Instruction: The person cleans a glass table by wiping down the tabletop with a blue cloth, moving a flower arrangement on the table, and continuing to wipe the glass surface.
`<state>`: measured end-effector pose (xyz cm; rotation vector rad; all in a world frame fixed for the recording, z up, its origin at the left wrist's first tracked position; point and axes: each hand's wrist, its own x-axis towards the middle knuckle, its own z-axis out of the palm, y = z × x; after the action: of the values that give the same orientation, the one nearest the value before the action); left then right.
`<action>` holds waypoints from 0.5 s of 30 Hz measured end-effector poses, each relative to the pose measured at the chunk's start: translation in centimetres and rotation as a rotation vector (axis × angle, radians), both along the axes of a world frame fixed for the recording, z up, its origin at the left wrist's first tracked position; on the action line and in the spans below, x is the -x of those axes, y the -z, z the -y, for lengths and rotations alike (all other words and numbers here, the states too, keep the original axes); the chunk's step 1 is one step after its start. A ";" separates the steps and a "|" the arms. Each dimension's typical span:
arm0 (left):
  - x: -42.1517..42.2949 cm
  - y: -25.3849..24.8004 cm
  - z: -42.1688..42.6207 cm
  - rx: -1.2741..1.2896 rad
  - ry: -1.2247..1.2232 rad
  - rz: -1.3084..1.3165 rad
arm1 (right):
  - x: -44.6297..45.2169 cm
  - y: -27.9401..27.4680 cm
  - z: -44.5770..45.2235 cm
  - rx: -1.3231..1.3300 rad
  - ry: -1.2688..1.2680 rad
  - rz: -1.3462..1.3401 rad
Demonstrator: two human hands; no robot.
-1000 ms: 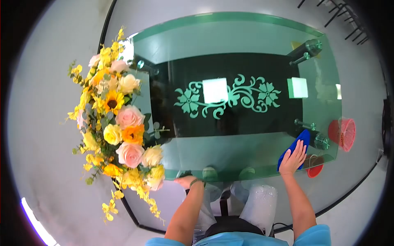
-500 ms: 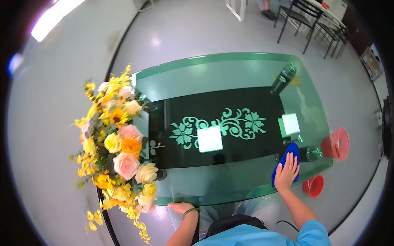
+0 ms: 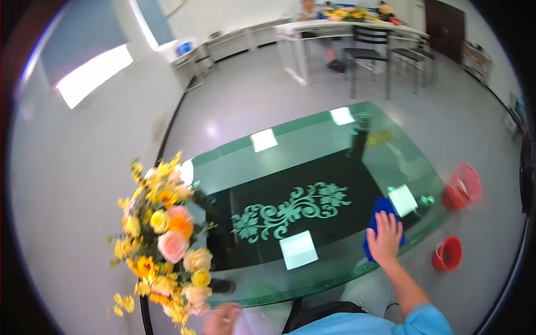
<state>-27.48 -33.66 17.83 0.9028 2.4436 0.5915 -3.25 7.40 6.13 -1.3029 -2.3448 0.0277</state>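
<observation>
Head view: right hand (image 3: pixel 386 241) flat, blue cloth (image 3: pixel 380 204) under its parted fingers; left hand (image 3: pixel 222 319) blurred, finger spread unclear.

On my feed I make out a light-blue short-sleeved shirt (image 3: pixel 357 325), pale trousers (image 3: pixel 363 297) and a black piece (image 3: pixel 326 314) at the waist, perhaps a pouch.

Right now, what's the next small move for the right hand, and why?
Probably slide the blue cloth leftward across the glass tabletop: the right hand lies flat on the cloth near the right end, and the flower arrangement is off at the left end.
</observation>
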 end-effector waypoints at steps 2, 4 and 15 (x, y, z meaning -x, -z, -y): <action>2.1 -6.3 -2.1 -0.392 -0.207 -0.263 | 0.0 -0.2 0.1 0.023 0.007 -0.026; 8.2 -10.2 -2.3 -0.369 -0.012 -0.646 | -0.1 -0.2 0.3 0.025 0.009 -0.073; 32.2 -5.6 3.0 0.261 -0.536 -0.639 | -0.4 -0.1 0.5 0.014 0.013 -0.191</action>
<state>-59.66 -36.70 23.43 0.3446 3.2784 0.1374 -2.84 6.87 6.20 -1.2632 -2.1782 0.1576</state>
